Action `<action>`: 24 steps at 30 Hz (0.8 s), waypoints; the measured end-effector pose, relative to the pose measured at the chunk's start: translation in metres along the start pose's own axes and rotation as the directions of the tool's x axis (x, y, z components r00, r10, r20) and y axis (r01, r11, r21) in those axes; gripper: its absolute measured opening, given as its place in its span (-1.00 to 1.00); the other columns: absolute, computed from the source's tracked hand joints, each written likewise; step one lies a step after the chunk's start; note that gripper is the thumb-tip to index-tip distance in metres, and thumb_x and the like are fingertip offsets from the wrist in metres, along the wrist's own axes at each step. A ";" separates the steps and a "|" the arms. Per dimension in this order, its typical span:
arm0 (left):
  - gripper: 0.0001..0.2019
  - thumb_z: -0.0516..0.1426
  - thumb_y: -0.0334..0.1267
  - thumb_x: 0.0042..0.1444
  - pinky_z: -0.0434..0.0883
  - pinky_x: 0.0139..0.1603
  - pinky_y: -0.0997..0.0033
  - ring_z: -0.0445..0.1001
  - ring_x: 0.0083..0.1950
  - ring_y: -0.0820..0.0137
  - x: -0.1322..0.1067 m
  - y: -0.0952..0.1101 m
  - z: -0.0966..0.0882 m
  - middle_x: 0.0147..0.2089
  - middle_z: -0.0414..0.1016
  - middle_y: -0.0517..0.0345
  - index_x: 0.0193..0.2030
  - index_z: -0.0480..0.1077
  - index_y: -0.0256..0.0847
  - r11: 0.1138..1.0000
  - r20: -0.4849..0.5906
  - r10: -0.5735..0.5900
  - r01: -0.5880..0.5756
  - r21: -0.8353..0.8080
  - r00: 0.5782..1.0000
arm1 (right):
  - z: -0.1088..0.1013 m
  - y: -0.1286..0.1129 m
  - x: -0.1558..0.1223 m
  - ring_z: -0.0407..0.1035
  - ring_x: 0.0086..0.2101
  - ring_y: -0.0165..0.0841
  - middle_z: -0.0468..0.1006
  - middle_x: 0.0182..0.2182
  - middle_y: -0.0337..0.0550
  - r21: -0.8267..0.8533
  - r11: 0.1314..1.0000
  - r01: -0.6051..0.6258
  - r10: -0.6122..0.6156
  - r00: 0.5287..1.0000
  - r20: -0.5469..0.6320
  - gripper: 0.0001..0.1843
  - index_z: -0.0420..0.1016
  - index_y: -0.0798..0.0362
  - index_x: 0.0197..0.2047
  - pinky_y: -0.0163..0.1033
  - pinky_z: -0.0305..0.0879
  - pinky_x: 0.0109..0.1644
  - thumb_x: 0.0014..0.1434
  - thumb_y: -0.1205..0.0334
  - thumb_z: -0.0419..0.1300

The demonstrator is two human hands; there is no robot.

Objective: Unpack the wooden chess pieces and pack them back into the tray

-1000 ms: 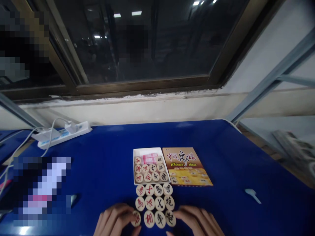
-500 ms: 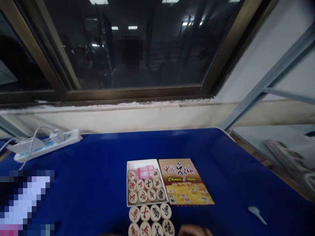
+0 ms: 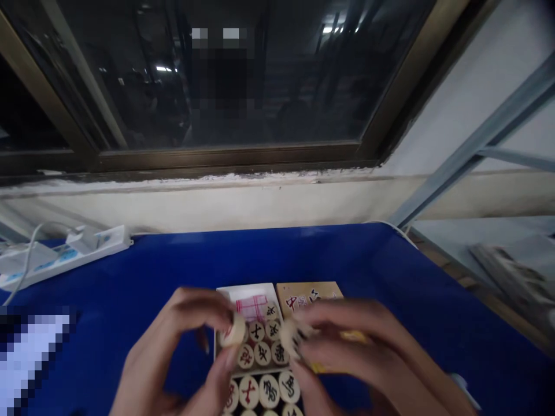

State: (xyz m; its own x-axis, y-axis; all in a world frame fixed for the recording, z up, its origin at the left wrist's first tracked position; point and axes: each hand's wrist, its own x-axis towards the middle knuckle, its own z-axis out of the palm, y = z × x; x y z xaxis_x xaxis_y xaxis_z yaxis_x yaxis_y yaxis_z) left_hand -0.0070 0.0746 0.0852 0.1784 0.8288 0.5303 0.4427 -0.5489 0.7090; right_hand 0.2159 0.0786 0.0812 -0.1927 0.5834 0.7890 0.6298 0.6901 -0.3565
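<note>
Between the thumb and fingers of my left hand (image 3: pixel 173 346) is a round Chinese chess piece with red writing (image 3: pixel 234 330), held over the left side of the white box (image 3: pixel 225 290). My right hand (image 3: pixel 359 341) pinches a piece with black writing (image 3: pixel 289 338) at the box's right edge, blurred by motion. Inside the box lie several pieces and a folded sheet with red lines (image 3: pixel 252 306). More round pieces (image 3: pixel 269 391) stand in rows on the near side of the box, partly hidden by my hands. My right hand covers much of the "Chinese chess" lid (image 3: pixel 299 292).
The blue table (image 3: pixel 173 266) reaches back to the wall below a dark window. A white power strip (image 3: pixel 87 251) with plugs lies at the left. A pale spoon (image 3: pixel 463 387) is partly hidden near my right hand. A metal frame (image 3: pixel 472 150) rises at the right.
Both hands have come up from the bottom edge to the box, each now holding a chess piece. The view has shifted slightly.
</note>
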 end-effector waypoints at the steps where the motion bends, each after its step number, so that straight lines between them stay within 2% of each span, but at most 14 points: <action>1: -0.85 0.14 -0.39 0.23 0.49 -0.34 0.40 0.49 -0.24 0.37 0.012 -0.001 0.006 -0.19 0.51 0.14 -0.10 0.36 -0.06 1.000 0.024 0.031 -0.031 -0.004 0.999 | 0.009 0.004 0.010 0.52 -0.27 -0.38 0.58 -0.22 -0.17 0.085 0.996 0.013 -0.015 1.000 0.014 -0.84 0.43 -0.05 -0.19 -0.31 0.51 -0.25 0.18 0.40 0.19; 3: -0.86 0.13 -0.41 0.24 0.47 -0.32 0.43 0.49 -0.19 0.38 0.028 -0.009 0.016 -0.15 0.49 0.12 -0.11 0.37 -0.11 0.998 0.052 0.060 -0.060 -0.006 0.997 | 0.027 0.014 0.020 0.50 -0.23 -0.42 0.54 -0.22 -0.16 0.167 0.986 0.016 -0.025 0.998 0.052 -0.86 0.42 0.00 -0.18 -0.31 0.50 -0.17 0.23 0.42 0.15; 6: -0.89 0.14 -0.42 0.24 0.44 -0.34 0.47 0.48 -0.22 0.43 0.033 -0.026 0.022 -0.14 0.47 0.12 -0.14 0.39 -0.15 0.999 0.098 -0.010 0.014 -0.034 0.995 | 0.041 0.030 0.014 0.47 -0.26 -0.48 0.50 -0.22 -0.18 0.193 0.979 -0.072 0.056 0.995 0.086 -0.89 0.43 0.03 -0.21 -0.35 0.47 -0.21 0.23 0.43 0.17; 8: -0.90 0.16 -0.41 0.23 0.41 -0.37 0.50 0.47 -0.23 0.45 0.031 -0.036 0.018 -0.15 0.47 0.14 -0.15 0.42 -0.15 1.000 0.102 -0.013 0.014 -0.005 0.995 | 0.042 0.035 0.008 0.46 -0.27 -0.49 0.50 -0.20 -0.19 0.212 0.973 -0.094 0.076 0.993 0.092 -0.88 0.43 0.04 -0.20 -0.36 0.46 -0.23 0.21 0.43 0.21; 12: -0.87 0.23 -0.41 0.21 0.40 -0.36 0.52 0.48 -0.16 0.43 0.029 -0.042 0.009 -0.13 0.49 0.15 -0.12 0.48 -0.13 0.989 0.110 0.105 -0.115 0.088 0.988 | 0.038 0.032 0.005 0.49 -0.20 -0.49 0.53 -0.17 -0.17 0.184 0.983 -0.029 0.010 0.994 0.105 -0.87 0.45 0.06 -0.18 -0.39 0.47 -0.13 0.23 0.45 0.20; 17: -0.83 0.25 -0.39 0.21 0.47 -0.34 0.53 0.50 -0.21 0.46 0.030 -0.041 0.013 -0.13 0.51 0.17 -0.08 0.49 -0.09 0.997 0.150 0.067 -0.061 -0.049 0.986 | 0.040 0.031 0.004 0.51 -0.12 -0.46 0.58 -0.13 -0.14 0.110 0.993 0.046 -0.060 0.989 0.134 -0.79 0.47 0.08 -0.05 -0.38 0.47 0.01 0.25 0.44 0.22; 21: -0.85 0.24 -0.38 0.22 0.49 -0.32 0.53 0.52 -0.20 0.45 0.028 -0.041 0.016 -0.15 0.51 0.17 -0.09 0.49 -0.10 0.997 0.131 0.062 -0.055 -0.055 0.989 | 0.040 0.033 0.001 0.53 -0.18 -0.46 0.60 -0.15 -0.16 0.093 0.995 0.047 -0.061 0.985 0.160 -0.92 0.47 0.05 -0.20 -0.40 0.48 -0.09 0.27 0.41 0.21; 24: -0.84 0.26 -0.38 0.21 0.49 -0.29 0.51 0.52 -0.15 0.43 0.027 -0.047 0.015 -0.12 0.51 0.15 -0.09 0.49 -0.10 0.998 0.133 0.060 -0.059 -0.015 0.989 | 0.039 0.033 -0.001 0.55 -0.19 -0.44 0.62 -0.16 -0.16 0.031 0.991 0.131 -0.135 0.977 0.166 -0.93 0.45 0.04 -0.25 -0.37 0.48 -0.12 0.26 0.40 0.22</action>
State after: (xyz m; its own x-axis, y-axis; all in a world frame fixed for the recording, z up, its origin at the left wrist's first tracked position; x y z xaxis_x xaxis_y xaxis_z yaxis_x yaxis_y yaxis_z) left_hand -0.0096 0.1240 0.0593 0.3202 0.8013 0.5054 0.4179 -0.5983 0.6837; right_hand 0.2076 0.1180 0.0494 -0.3982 0.5481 0.7355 0.5750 0.7739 -0.2654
